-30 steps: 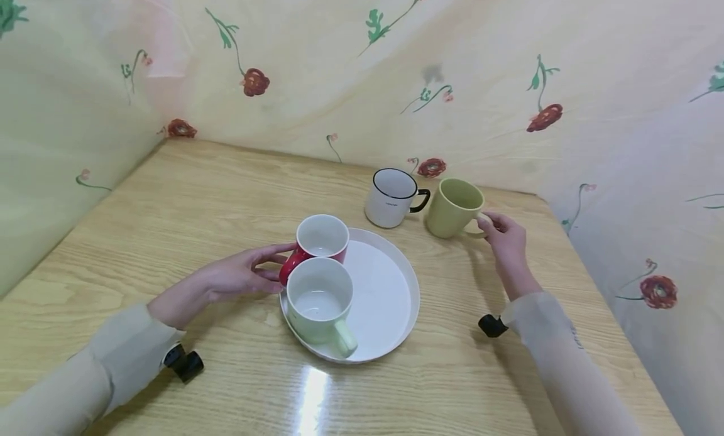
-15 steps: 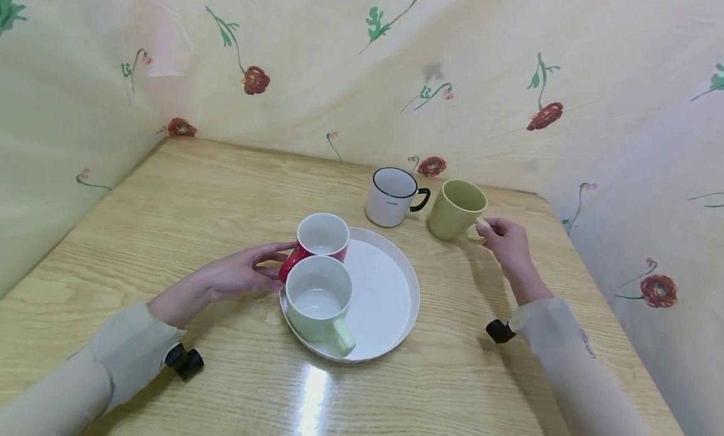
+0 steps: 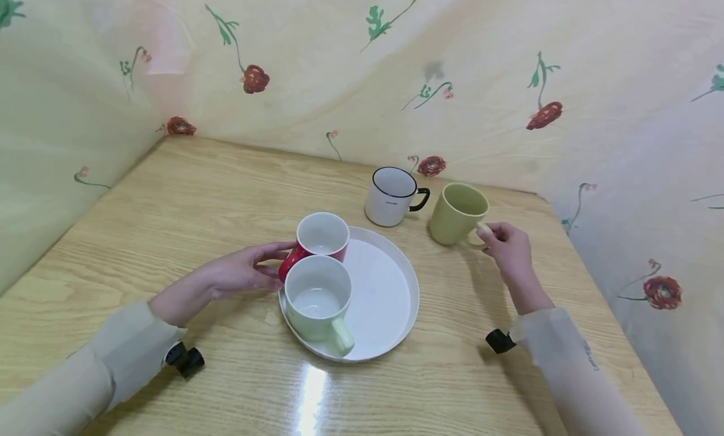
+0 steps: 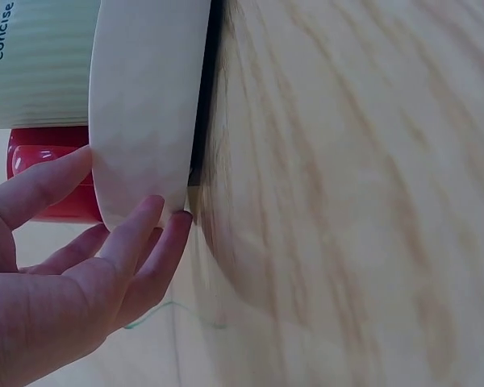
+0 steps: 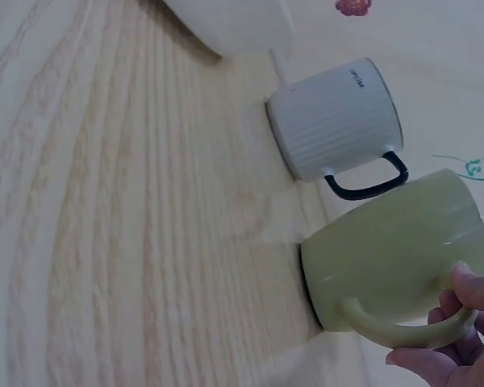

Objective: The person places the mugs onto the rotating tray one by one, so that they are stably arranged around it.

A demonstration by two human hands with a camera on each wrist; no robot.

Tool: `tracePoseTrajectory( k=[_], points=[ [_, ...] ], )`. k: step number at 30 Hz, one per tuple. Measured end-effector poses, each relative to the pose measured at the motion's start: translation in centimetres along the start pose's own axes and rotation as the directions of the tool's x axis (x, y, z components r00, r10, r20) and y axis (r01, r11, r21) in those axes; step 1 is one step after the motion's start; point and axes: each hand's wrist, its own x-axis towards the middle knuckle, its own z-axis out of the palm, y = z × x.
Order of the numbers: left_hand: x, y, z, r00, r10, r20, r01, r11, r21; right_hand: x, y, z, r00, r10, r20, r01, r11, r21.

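My right hand (image 3: 509, 247) pinches the handle of an olive-green mug (image 5: 395, 250) between thumb and fingers. The mug is upright at the back right; whether its base touches the table, I cannot tell. At the left side of a round white tray (image 3: 379, 298) is my left hand (image 3: 243, 272). Its extended fingers (image 4: 137, 234) touch the tray's outer wall, close to the red mug's handle. On the tray's left part, a red mug (image 3: 322, 235) with a white inside stands behind a larger pale green mug (image 3: 318, 298), whose handle points toward the front right.
A white mug (image 3: 390, 197) with a black rim and black handle stands behind the tray, just left of the olive-green mug. Floral cloth (image 3: 317, 59) hangs along the back and sides of the wooden table (image 3: 237, 185).
The olive-green mug has shifted slightly right and nearer with my right hand, widening its gap from the white mug. My left hand and the tray stay about where they were.
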Motion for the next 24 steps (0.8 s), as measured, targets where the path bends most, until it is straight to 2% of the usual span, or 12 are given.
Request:
tracePoseTrajectory(
  k=[9, 15, 22, 24],
  points=[
    [0.0, 0.9, 0.2, 1.0, 0.018, 0.007, -0.018, 1.0, 0.023, -0.2, -0.4, -1.4, 1.0, 0.011, 0.019, -0.011, 1.0, 0.016],
    [0.3, 1.2, 0.1, 0.998, 0.044, -0.041, -0.041, 0.997, 0.067, -0.5, -0.5, -1.7, 1.0, -0.006, 0.026, 0.005, 0.999, 0.045],
    [0.5, 1.5, 0.1, 0.998, 0.038, -0.057, -0.034, 0.996, 0.083, -1.5, -1.1, -2.5, 1.0, 0.024, 0.02, -0.026, 0.992, 0.125],
    [0.4, 1.7, 0.2, 0.998, 0.03, -0.055, -0.025, 0.996, 0.084, -2.0, -1.6, -2.9, 0.999, 0.038, 0.03, -0.043, 0.981, 0.189]
  ],
)
